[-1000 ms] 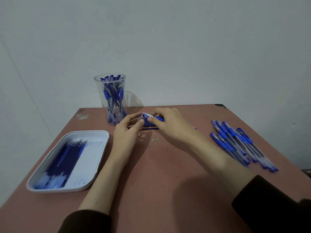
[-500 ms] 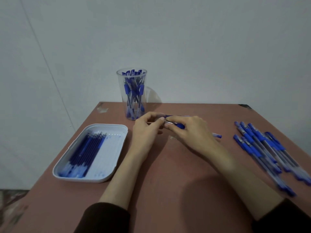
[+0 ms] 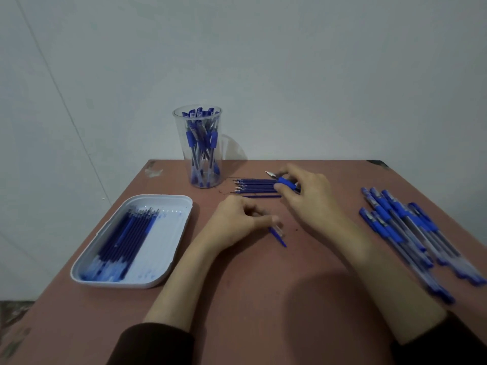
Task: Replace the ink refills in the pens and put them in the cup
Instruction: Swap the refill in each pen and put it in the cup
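**Pen comes apart**

On the table (image 3: 263,299), tray (image 3: 168,204) left, pile of pens (image 3: 405,233) right, cup (image 3: 177,127) at the back, packed with pens. And the hands, joined on one pen a moment ago, have split! Right hand (image 3: 311,196) pinches the grip end (image 3: 286,181) over the loose refills (image 3: 255,186); left hand (image 3: 234,222) pinches the barrel (image 3: 278,234), low on the table. I'd say the refill swap comes next.

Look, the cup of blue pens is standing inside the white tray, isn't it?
Not quite. The cup of blue pens stands on the table, behind the white tray and apart from it, not inside it. The head view shows this.
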